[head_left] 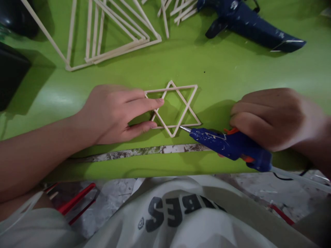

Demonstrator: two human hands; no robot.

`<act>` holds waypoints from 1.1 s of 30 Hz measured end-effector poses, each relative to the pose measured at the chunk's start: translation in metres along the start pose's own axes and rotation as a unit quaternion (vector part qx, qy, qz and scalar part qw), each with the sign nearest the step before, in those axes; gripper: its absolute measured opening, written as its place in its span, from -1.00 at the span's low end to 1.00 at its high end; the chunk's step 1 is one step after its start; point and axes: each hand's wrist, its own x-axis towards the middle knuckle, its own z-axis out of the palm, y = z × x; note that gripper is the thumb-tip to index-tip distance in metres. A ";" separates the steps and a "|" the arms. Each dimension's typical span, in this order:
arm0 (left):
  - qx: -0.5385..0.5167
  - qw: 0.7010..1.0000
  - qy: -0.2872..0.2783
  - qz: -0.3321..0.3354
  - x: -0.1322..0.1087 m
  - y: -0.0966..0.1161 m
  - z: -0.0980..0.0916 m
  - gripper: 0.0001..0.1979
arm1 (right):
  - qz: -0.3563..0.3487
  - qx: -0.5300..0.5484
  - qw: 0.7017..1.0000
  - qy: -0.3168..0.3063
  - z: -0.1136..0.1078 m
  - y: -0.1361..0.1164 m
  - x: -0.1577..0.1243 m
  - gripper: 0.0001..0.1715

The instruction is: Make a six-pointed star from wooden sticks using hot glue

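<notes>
Resting my left hand (116, 110), thumb (142, 128) and forefinger (144, 106) parted, on the left of the star (188, 105), which lies on the table (214, 69), I grip a glue gun (227, 143) in my right hand (274, 115), right of the star, its nozzle (185, 129) at the star's near edge. On the star's near side lies a strip (160, 149); beyond, triangles (119, 50).

One star (187, 104), one orange-triggered glue gun (227, 144), one strip (144, 151) show.

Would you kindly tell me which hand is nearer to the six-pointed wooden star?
Left. The left hand touches the left side of the wooden star; the right hand is apart from it, to its right, holding the blue glue gun.
</notes>
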 end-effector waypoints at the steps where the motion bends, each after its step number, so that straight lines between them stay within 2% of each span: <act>1: 0.002 1.000 0.000 -0.001 0.000 0.000 0.000 -0.48 | -0.001 0.002 1.000 -0.002 0.000 0.000 0.000 -0.62; 7: -0.007 1.000 0.019 0.024 0.002 0.000 0.000 -0.48 | 0.012 0.001 1.000 0.012 0.002 -0.001 -0.002 -0.63; 27: 0.001 0.999 0.027 0.033 0.002 0.000 0.000 -0.50 | 0.026 0.048 0.998 0.022 0.002 0.001 0.000 -0.59; 33: -0.024 1.000 0.014 0.012 0.001 0.000 0.001 -0.51 | 0.032 0.053 0.998 0.025 0.001 -0.001 0.000 -0.58</act>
